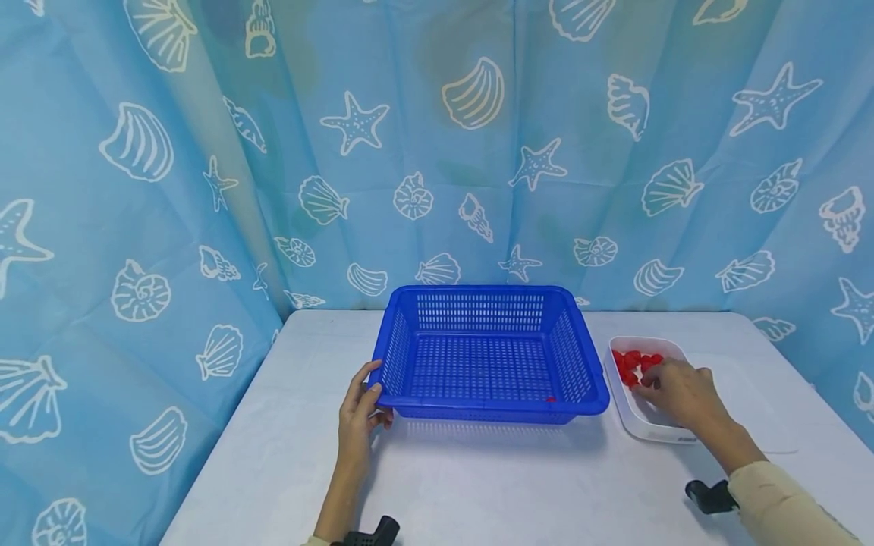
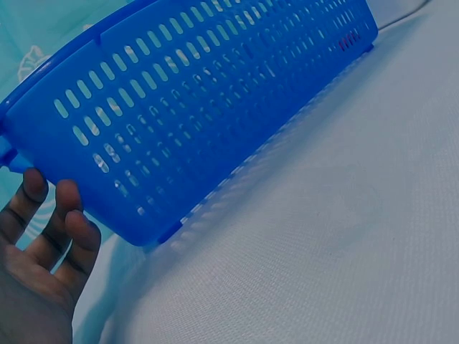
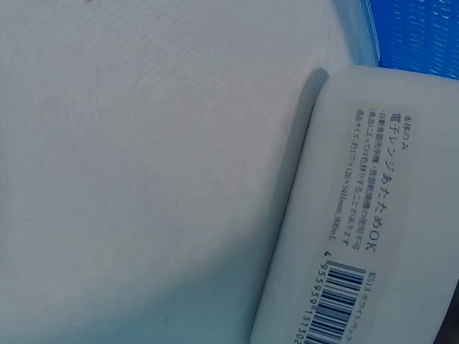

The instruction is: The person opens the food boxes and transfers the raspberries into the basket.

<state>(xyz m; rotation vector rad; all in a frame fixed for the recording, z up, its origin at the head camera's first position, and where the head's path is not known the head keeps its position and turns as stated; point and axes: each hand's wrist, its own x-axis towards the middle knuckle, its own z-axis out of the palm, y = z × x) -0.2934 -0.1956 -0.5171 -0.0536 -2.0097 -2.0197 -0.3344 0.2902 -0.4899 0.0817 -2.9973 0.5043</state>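
Note:
A blue plastic basket (image 1: 478,406) with slotted walls stands on the white table. At its front left corner my left hand (image 1: 358,413) grips the rim, thumb on top and other fingers below; the left wrist view shows those fingers (image 2: 84,229) beside the basket wall. One small red piece (image 1: 551,400) lies inside by the front right. To the right, a white container (image 1: 645,431) holds several small red pieces (image 1: 631,359). My right hand (image 1: 683,390) reaches into it, fingers bent down among the pieces; whether it pinches one I cannot tell.
A flat translucent lid-like sheet (image 1: 744,402) lies right of the container. Printed text and a barcode (image 3: 337,301) show on the container's side in the right wrist view. Behind the table hangs a blue curtain (image 1: 423,152) with shells and starfish.

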